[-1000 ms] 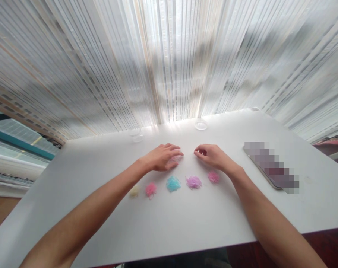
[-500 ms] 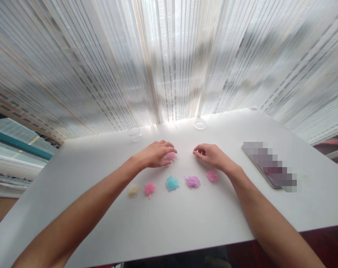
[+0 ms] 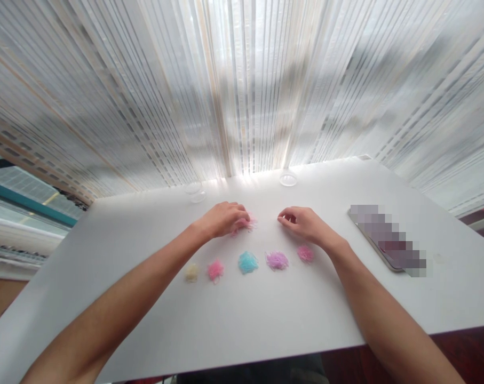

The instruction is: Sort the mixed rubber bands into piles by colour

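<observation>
On the white table (image 3: pixel 242 320) lie small piles of thin coloured bands in a row: a yellow pile (image 3: pixel 192 272), a pink pile (image 3: pixel 215 269), a blue pile (image 3: pixel 247 262), a purple pile (image 3: pixel 277 260) and another pink pile (image 3: pixel 305 253). Behind the row, my left hand (image 3: pixel 223 219) rests with curled fingers on a further light pink pile (image 3: pixel 247 222). My right hand (image 3: pixel 303 223) lies on the table a little to the right, fingers curled in, thumb and forefinger pinched; what they hold, if anything, is too small to see.
A phone-like flat device (image 3: pixel 388 239) lies at the right of the table. Two small clear dishes (image 3: pixel 287 178) (image 3: pixel 194 192) stand near the far edge, against a striped sheer curtain (image 3: pixel 242 80).
My left hand has drawn back to the left and its fingers have curled, uncovering the light pink pile under its fingertips. My right hand has stayed in place.
</observation>
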### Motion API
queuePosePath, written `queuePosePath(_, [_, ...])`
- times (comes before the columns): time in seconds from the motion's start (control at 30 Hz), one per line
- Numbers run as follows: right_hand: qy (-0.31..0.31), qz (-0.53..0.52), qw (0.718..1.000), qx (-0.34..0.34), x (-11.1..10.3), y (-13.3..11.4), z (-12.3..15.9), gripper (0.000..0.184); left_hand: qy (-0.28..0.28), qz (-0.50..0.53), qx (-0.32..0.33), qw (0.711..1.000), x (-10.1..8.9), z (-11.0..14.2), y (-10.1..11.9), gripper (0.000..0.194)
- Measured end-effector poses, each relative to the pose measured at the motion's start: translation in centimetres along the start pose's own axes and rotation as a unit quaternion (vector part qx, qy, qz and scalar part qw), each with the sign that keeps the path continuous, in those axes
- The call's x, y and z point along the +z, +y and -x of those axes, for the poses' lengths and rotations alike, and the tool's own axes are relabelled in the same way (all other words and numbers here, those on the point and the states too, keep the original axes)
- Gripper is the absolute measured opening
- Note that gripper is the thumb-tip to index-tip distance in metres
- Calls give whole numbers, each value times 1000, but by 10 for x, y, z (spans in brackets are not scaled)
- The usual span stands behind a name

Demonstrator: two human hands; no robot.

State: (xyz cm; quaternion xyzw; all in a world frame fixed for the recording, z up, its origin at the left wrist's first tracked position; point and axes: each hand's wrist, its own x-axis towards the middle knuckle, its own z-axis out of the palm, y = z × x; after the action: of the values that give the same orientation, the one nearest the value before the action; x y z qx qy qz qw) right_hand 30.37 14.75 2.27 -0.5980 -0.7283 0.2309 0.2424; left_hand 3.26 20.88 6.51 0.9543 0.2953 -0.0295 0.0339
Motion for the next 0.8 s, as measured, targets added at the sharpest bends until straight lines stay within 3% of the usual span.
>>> queuePosePath(0.37, [0,2,1000,-1,1,2,0,23,26,9,-17,999,-9,1,-5,19])
queuePosePath(0.57, [4,2,1000,-2,0,3,0,22,-5,14,-40,999,-12,8,-5,23])
queuePosePath(0.8, [0,-1,1000,-7,-2,1,1,23,-85,16,-84,993,-16,19,-4,50])
